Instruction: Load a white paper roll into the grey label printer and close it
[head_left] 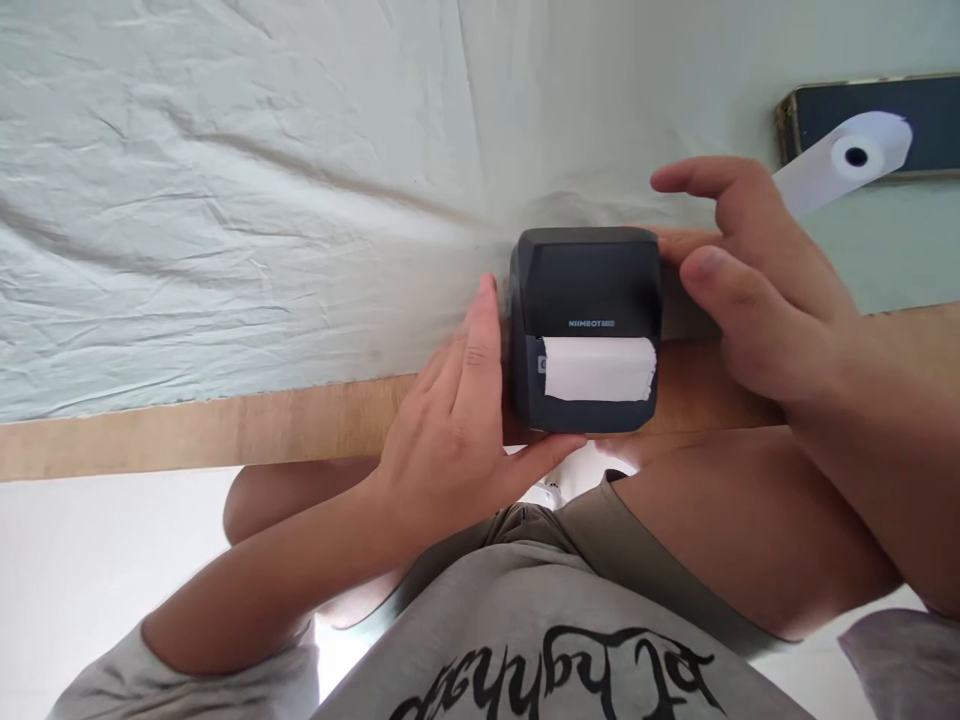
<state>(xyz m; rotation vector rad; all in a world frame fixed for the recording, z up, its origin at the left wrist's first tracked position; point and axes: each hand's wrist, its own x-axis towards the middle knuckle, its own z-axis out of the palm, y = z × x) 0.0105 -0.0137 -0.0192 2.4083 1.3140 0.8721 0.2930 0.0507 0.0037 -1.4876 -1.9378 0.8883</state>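
Note:
A dark label printer (591,285) marked NIIMBOT sits by the near edge of the table, with a torn-edged strip of white paper (600,369) coming out of its slot. My left hand (457,420) holds the printer, its fingers along the left side and its thumb across the front edge. To the right is my right hand (757,270), open, with index finger and thumb apart. One of its lower fingers reaches the printer's right side, partly hidden behind the hand.
A white paper roll (814,170) with a dark core lies over the corner of a dark phone (930,125) at upper right. Wrinkled pale green cloth (262,200) covers the table, leaving a wooden edge (210,430) exposed. My legs are below that edge.

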